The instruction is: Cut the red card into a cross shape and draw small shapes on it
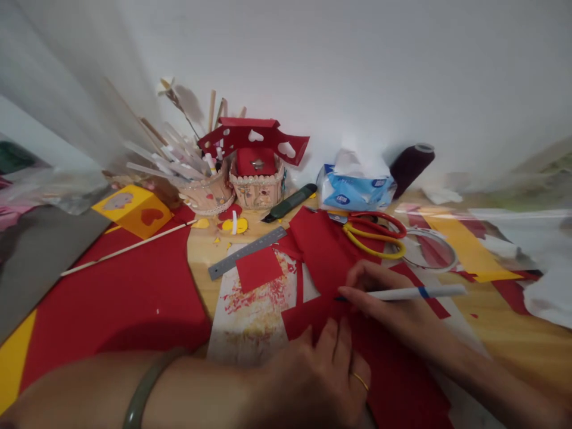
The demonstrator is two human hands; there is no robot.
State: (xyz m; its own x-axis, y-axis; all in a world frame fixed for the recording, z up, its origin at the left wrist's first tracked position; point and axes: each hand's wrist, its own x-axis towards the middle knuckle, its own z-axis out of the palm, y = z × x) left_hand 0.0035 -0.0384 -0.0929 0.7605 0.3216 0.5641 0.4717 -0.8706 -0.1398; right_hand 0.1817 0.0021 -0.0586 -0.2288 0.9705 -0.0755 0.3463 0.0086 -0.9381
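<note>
My right hand point(379, 298) pinches a white pen point(402, 293) with a blue band, its dark tip touching a large red sheet point(384, 357). Bent fingers of my left hand point(317, 369) press on the same sheet near its left edge; a ring and a green bangle show on that side. Under the sheet lies a stained white board point(254, 328). A small red square point(259, 269) rests on the board, against a grey ruler point(248, 253). Another red piece point(317, 250) lies beyond my hands, partly covered.
Behind stand a pen basket point(208, 193), a second basket point(257, 192), a green cutter point(290, 202), a tissue pack point(355, 187) and dark thread point(413, 168). Scissors point(375, 235) lie right of centre, a yellow box point(134, 210), thin stick point(129, 247) and red sheet point(147, 292) left.
</note>
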